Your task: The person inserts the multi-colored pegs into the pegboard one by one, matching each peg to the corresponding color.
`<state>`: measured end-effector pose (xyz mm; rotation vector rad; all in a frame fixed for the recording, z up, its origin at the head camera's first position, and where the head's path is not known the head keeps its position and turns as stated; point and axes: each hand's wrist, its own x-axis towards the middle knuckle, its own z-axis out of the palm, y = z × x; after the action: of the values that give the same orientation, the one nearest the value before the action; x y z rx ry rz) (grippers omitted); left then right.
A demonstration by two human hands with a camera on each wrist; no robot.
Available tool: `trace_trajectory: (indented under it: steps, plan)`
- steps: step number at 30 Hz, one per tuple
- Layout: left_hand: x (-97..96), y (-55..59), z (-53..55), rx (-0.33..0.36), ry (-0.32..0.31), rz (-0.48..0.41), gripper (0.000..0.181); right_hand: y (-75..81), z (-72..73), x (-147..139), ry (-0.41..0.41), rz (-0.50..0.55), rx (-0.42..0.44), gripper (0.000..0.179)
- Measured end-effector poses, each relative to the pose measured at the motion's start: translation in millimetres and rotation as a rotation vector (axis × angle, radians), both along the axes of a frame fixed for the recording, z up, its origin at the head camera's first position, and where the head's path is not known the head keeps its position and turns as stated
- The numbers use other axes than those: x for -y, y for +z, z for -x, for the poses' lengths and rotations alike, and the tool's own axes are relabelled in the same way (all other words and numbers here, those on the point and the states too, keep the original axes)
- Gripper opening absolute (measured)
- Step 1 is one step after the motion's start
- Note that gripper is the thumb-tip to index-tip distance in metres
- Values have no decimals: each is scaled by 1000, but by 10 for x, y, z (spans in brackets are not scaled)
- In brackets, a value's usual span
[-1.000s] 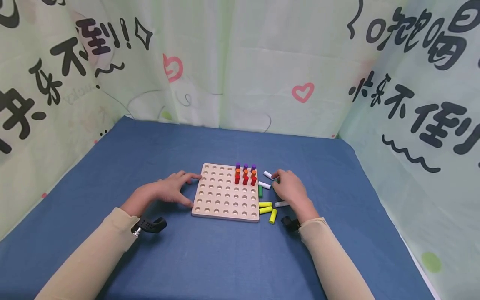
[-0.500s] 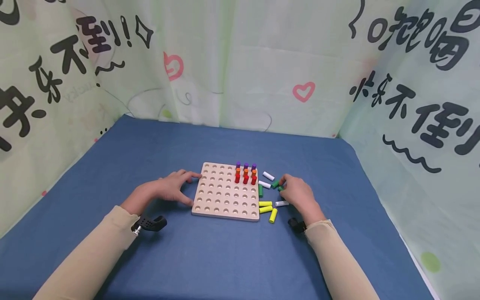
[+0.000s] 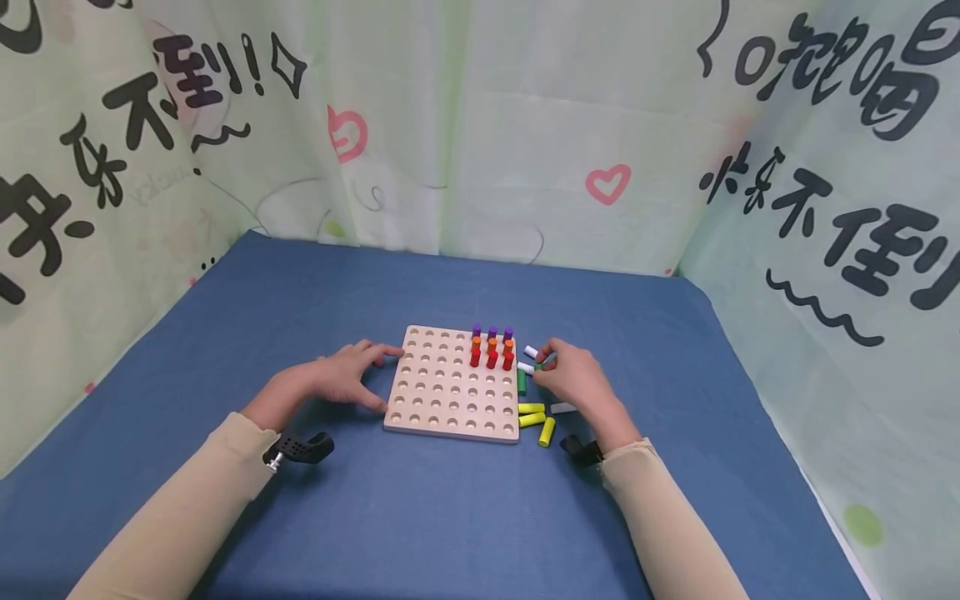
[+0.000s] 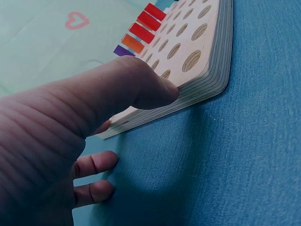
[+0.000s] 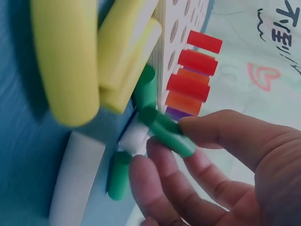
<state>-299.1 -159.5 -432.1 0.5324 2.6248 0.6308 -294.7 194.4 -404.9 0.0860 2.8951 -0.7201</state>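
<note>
My right hand (image 3: 576, 379) pinches a green peg (image 5: 167, 133) between thumb and fingers, just off the board's right side. In the right wrist view, a second green peg (image 5: 120, 176) lies on the cloth below it, and a third green peg (image 5: 145, 88) lies against the board's edge. The wooden pegboard (image 3: 435, 400) has rows of round holes; purple, orange and red pegs (image 3: 492, 360) stand upright toward its far right corner. With thumb and index finger spread, my left hand (image 3: 341, 375) touches the board's left edge. Its other fingers hang free in the left wrist view.
Yellow pegs (image 3: 547, 432) lie loose along the board's right side, near its front corner. White pegs (image 3: 562, 408) lie around the right hand, some partly covered by it. Blue cloth (image 3: 450, 517) covers the table, and printed curtains (image 3: 487, 125) rise behind and at both sides.
My right hand first drew back a little to the right among the green pegs. Now it has moved left toward the board with a green peg pinched. The left hand stays in place.
</note>
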Motion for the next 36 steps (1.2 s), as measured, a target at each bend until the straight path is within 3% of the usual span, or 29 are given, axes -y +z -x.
trace_trajectory:
  steps: [18, 31, 36]
  plan:
    - [-3, -47, -36, -17, -15, -7, 89, -116, -50, 172, 2, 65, -165, 22]
    - [-4, -13, -22, -26, -8, 9, 88, -153, -57, 205, 71, 88, -205, 15]
    - [-9, 0, -31, -27, -3, 16, 88, -138, -58, 188, 59, 159, -229, 24]
